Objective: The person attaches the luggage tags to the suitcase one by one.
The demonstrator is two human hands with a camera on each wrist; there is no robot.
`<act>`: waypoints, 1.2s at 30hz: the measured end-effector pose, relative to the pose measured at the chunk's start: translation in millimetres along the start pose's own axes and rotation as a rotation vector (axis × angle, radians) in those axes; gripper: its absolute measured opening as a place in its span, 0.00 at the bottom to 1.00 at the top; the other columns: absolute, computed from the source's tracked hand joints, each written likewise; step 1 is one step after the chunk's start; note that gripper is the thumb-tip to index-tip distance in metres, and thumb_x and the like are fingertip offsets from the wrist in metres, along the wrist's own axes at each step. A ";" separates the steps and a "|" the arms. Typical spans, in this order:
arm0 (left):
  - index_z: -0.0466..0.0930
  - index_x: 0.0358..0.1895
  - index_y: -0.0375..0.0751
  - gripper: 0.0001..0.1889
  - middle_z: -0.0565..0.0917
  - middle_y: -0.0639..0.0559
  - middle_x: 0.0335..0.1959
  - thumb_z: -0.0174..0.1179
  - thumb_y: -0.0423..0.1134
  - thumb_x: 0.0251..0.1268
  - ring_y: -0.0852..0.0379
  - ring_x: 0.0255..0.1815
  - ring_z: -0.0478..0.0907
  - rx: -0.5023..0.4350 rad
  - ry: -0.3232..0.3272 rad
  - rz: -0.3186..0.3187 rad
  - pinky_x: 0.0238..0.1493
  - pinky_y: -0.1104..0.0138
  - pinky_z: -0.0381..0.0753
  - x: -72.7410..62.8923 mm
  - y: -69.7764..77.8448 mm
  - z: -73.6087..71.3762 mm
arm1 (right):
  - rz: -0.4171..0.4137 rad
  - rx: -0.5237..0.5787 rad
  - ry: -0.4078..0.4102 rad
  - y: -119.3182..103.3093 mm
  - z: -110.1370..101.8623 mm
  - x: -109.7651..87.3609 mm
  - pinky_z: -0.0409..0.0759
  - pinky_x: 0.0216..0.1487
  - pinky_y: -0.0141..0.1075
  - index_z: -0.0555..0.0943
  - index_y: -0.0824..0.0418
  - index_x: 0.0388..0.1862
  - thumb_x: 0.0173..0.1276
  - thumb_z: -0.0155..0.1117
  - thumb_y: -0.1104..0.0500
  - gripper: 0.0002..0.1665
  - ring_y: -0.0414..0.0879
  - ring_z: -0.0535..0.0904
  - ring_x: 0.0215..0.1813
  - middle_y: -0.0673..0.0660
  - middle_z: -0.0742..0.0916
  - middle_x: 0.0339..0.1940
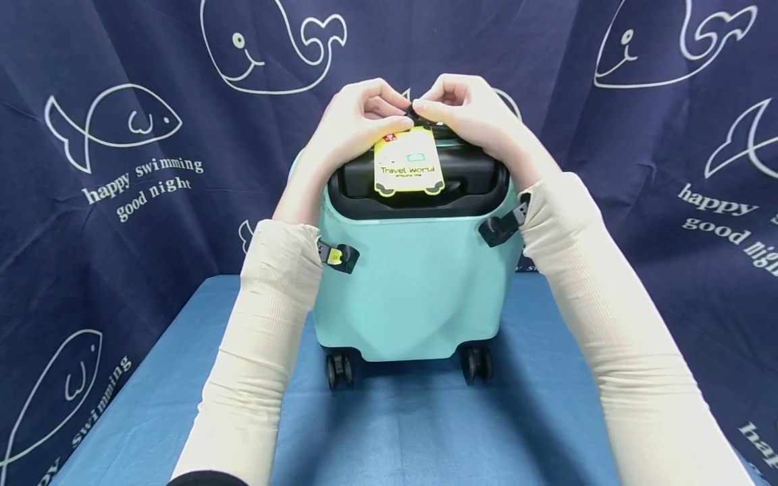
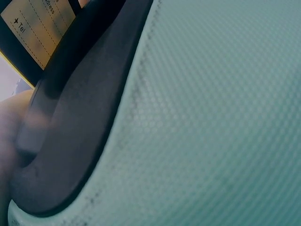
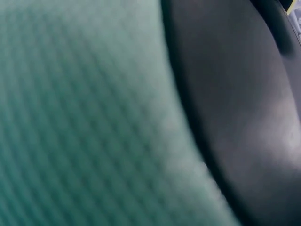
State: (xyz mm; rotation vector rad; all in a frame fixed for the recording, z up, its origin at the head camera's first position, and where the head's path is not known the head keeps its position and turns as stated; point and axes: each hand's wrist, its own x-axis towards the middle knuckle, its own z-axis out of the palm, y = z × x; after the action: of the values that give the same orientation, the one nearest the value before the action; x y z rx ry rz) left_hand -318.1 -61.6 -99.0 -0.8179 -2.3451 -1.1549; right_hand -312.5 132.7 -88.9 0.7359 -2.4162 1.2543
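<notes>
A mint-green suitcase (image 1: 419, 283) stands upright, its black handle panel (image 1: 358, 182) at the top. A yellow and white luggage tag (image 1: 408, 162) printed "Travel World" hangs over that panel by a black strap (image 1: 415, 115). My left hand (image 1: 365, 118) pinches the strap from the left, its thumb at the tag's upper corner. From the right, my right hand (image 1: 468, 111) pinches the strap between thumb and fingers. The tag's lined side (image 2: 40, 33) shows in the left wrist view. The strap's far part is hidden behind my fingers.
The suitcase rests on black wheels (image 1: 477, 364) on a blue cloth-covered table (image 1: 401, 432). Behind it hangs a dark blue curtain (image 1: 389, 40) with white whale and fish drawings. Black wrist-mounted devices (image 1: 501, 228) sit at both cuffs, close to the suitcase's front.
</notes>
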 end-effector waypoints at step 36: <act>0.81 0.41 0.47 0.11 0.87 0.53 0.40 0.66 0.44 0.56 0.65 0.40 0.81 0.018 0.008 -0.009 0.45 0.75 0.71 1.6 -0.7 0.4 | 0.019 -0.086 0.039 1.1 0.2 1.0 0.65 0.39 0.29 0.80 0.51 0.34 0.64 0.62 0.45 0.11 0.40 0.72 0.34 0.45 0.81 0.27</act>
State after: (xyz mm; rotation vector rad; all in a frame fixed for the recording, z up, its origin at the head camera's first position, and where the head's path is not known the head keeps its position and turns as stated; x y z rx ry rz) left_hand -319.8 -61.1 -98.7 -0.7957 -2.3513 -1.1367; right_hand -314.0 132.8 -89.2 0.6592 -2.4343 1.1536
